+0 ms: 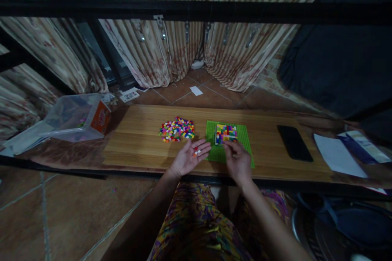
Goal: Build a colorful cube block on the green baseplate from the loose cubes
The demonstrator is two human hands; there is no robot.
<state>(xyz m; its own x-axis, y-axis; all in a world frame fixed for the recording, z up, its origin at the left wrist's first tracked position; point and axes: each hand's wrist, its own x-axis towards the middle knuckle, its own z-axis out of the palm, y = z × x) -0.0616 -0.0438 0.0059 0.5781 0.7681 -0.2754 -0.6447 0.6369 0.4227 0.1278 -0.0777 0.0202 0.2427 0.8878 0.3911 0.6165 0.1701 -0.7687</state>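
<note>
My left hand (188, 158) is palm up with its fingers stretched out flat. Several tiny toy bricks (196, 151), white, red and orange, lie loose on it. My right hand (239, 161) is closed in a pinch at the front edge of a multicoloured brick build (226, 133); what is between the fingertips is hidden. That build stands on a green studded baseplate (245, 136), partly covered by the right hand. Left of the baseplate, beyond my left hand, is a loose pile of small coloured bricks (177, 129).
The wooden board (134, 138) carries all this, with a black phone (295, 142) on its right. White paper (337, 155) lies past the phone. A clear plastic box (76, 116) with an orange label stands at the left. A dark metal bar (196, 10) crosses in front of the curtains.
</note>
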